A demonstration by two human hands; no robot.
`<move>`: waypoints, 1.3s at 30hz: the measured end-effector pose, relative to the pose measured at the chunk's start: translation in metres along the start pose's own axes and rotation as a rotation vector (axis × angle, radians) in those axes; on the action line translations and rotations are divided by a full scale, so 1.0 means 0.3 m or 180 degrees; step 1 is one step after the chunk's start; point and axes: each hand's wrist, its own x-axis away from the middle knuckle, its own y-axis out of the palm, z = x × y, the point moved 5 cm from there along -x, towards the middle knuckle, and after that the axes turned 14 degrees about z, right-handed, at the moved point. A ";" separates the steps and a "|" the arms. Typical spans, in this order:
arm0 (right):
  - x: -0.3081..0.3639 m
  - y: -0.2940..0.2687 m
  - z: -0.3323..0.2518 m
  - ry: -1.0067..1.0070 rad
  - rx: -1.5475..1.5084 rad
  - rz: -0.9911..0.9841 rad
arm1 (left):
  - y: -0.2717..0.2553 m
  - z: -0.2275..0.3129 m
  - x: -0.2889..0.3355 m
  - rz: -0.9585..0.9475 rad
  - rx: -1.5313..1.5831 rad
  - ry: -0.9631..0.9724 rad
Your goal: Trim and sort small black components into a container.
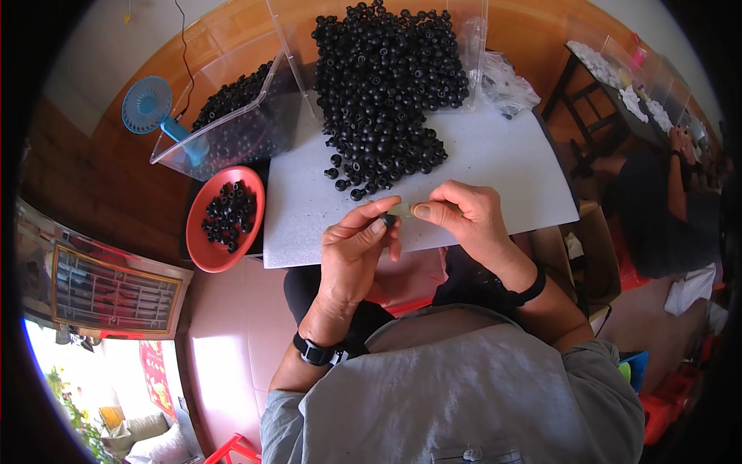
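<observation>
My left hand [349, 251] pinches a small round black plastic part [389, 220] between thumb and fingertips, just above the front of the white tabletop [510, 170]. From the right, my right hand [473, 220] grips a short pale, flat piece [399, 209] between thumb and forefinger. Its free end meets the left fingertips by the black part; its exact kind I cannot make out. Beyond both hands spreads a big heap of similar black parts [379, 108], spilling out of a clear plastic bin [475, 54] lying on the table.
On the left stand a red bowl [197, 247] of black parts and a clear bin [232, 120] with more, a blue fan [147, 104] at its edge. Clear plastic bags [506, 81] lie back right. Another person [657, 209] sits at a dark table at far right.
</observation>
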 end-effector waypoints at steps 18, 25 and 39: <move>-0.003 0.010 -0.012 -0.0125 0.0067 -0.0010 | 0.003 0.001 0.003 0.0157 -0.0033 0.0055; -0.003 0.001 -0.009 -0.0163 0.0045 -0.0132 | 0.013 -0.011 0.003 0.0334 -0.0002 0.0018; 0.005 -0.014 -0.022 -0.0602 0.0107 -0.0104 | -0.202 0.442 0.050 0.1835 -0.2224 0.2456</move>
